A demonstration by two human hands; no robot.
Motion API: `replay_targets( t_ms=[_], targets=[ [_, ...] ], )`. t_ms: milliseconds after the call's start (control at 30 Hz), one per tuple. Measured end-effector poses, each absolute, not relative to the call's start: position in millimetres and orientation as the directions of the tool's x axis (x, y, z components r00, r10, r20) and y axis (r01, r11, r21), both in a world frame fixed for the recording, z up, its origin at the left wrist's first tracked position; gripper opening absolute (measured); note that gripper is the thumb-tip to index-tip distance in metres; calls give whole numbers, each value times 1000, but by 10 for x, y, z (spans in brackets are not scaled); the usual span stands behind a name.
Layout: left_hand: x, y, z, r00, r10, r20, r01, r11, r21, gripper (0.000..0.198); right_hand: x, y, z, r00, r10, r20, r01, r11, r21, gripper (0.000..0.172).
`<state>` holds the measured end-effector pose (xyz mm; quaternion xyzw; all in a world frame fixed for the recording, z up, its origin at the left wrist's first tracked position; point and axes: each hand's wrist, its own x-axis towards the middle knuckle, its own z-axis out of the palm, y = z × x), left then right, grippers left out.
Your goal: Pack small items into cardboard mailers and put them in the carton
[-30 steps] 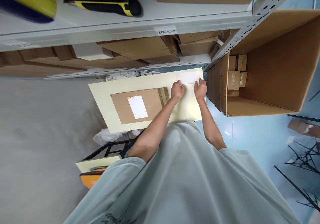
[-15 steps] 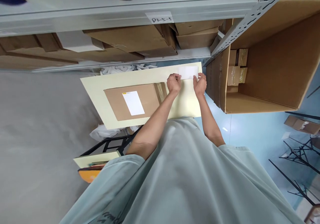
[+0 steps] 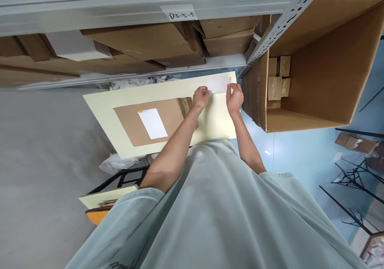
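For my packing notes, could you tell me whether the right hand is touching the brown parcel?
No, the right hand grips the white label, well apart from the brown parcel.

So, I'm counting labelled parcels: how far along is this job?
Done: the flat parcel on the table already carries a white label. In hand: left hand and right hand pinch a white slip at the table's far edge. Left: the slip sits on no parcel yet.
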<state>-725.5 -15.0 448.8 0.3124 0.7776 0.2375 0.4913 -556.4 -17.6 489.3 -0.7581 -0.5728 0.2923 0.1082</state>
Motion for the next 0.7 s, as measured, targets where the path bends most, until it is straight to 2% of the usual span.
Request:
replay_targets(
  t_ms=[100, 167, 267, 400, 567, 700],
  targets=[
    [-7271, -184, 4565, -335, 782, -525, 190, 602, 775, 25, -5735, -247, 4935, 44, 964, -263, 793, -194, -577, 54],
    [-7290, -187, 4636, -356, 820, -448, 137, 520, 843, 38, -5873, -313, 4975, -122, 961, -250, 777, -64, -626, 51],
    [-7377, -142, 4697, -438, 790, -430, 57, 501, 863, 55, -6030, -368, 5017, -311, 912, -267, 760, 70, -646, 54],
    [-7552, -62, 4667, -542, 718, -436, -22, 507, 862, 63, -6102, -230, 4926, -263, 896, -358, 839, 29, -543, 69],
    [-7640, -75, 4655, -536, 715, -449, -48, 505, 862, 57, -6167, 30, 4692, -243, 774, -584, 912, -22, -409, 87],
    [-7633, -112, 4692, -516, 717, -469, -7, 544, 839, 50, -6222, 81, 4636, -238, 740, -630, 923, -29, -383, 87]
  ],
)
